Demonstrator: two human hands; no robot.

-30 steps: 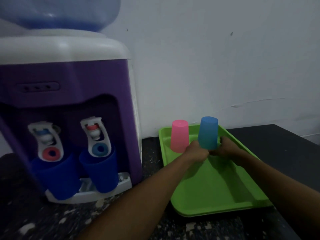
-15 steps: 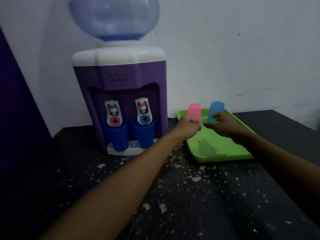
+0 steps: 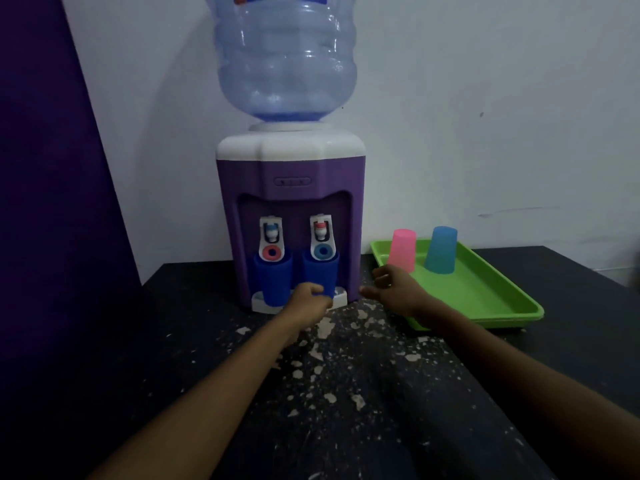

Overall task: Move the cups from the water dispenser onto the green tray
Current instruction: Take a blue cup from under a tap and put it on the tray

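Two dark blue cups stand on the drip tray of the purple water dispenser (image 3: 291,168), one under each tap: the left cup (image 3: 272,278) and the right cup (image 3: 320,270). My left hand (image 3: 306,301) curls its fingers around the bottom of the right cup, which still stands on the drip tray. My right hand (image 3: 393,289) hovers open between the dispenser and the green tray (image 3: 485,299), holding nothing. A pink cup (image 3: 401,249) and a light blue cup (image 3: 441,249) stand upside down at the tray's far end.
A large clear water bottle (image 3: 285,57) sits on top of the dispenser. The black counter (image 3: 346,393) is flecked with white chips. A purple wall panel (image 3: 52,202) rises at the left and a white wall stands behind.
Both hands left the cups on the tray and moved left. My left hand reached the right dark blue cup. The view pulled back and up.
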